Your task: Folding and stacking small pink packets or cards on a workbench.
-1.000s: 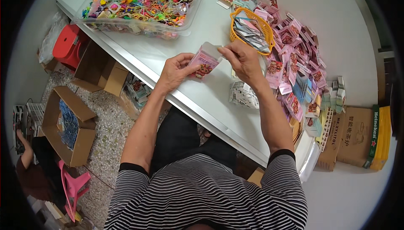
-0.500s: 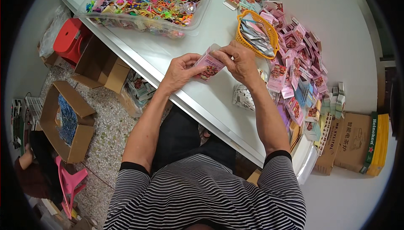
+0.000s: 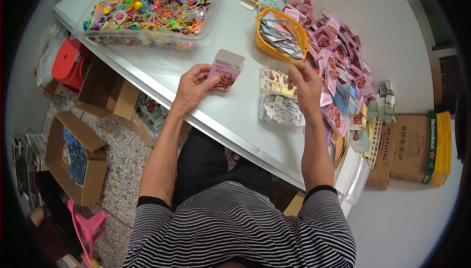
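Note:
A small pink card box [image 3: 224, 77] stands tilted in my left hand [image 3: 193, 90], thumb across its printed front and fingers behind. Its pale top flap is raised. My right hand [image 3: 308, 85] hovers over the right of the table, fingers loosely bent and apart, with nothing visible in them. Just left of those fingertips lie yellow printed cards [image 3: 274, 79]. Below them is a clear bag of small white printed packets [image 3: 279, 110]. Beyond the right hand sits a yellow plastic basket [image 3: 262, 47] of flat silvery packets.
A clear tub [image 3: 142, 36] of colourful trinkets fills the table's far left. Pink boxes [image 3: 338, 47] pile up along the right wall. Cartons [image 3: 414, 143] stand at the right. On the floor are an open carton [image 3: 95, 179], a red stool [image 3: 66, 64] and a pink stool [image 3: 89, 225].
My right hand has left the top of the pink box and moved right and nearer, beside the yellow cards. The box stays in my left hand, its flap now fully in sight.

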`<state>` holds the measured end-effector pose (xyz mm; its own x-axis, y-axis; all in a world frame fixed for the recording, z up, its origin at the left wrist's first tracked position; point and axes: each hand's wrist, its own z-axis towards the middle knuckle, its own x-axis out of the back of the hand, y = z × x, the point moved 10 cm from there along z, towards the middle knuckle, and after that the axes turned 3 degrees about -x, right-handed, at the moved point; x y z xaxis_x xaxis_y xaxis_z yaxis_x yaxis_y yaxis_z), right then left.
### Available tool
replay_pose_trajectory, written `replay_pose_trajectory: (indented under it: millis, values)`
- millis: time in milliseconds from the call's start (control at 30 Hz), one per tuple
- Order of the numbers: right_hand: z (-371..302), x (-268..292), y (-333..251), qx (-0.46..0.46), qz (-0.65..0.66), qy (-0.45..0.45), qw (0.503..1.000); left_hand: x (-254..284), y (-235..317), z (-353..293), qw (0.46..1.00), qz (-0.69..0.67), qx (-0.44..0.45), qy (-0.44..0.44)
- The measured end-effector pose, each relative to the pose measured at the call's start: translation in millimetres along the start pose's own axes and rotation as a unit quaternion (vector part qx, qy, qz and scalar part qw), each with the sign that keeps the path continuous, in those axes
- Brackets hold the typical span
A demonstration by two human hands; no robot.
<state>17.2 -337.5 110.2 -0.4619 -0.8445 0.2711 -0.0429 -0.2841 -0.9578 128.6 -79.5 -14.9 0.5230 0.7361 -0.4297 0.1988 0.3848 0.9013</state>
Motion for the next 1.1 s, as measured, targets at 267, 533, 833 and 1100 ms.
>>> replay_pose_trajectory:
  millis: [267, 533, 833, 1100]
  values:
    - [-86.8, -21.1, 10.0, -0.059, 0.03, -0.01, 0.998, -9.4, -3.6, -11.2, 0.999, 0.031, -0.002, -0.03]
    - [-114.8, 34.3, 27.7, -0.005, -0.096, 0.05, 0.994, -14.1, -12.2, -22.9, 0.995, 0.083, 0.027, -0.046]
    - [-70.2, 92.6, 14.0, 0.032, -0.266, 0.13, 0.955, -11.6, -14.8, -31.5, 0.99, 0.13, 0.034, -0.049]
    - [-6.0, 87.7, 47.5, 0.04, -0.434, 0.022, 0.9, -26.2, -11.0, -29.6, 0.983, 0.15, 0.033, -0.1]
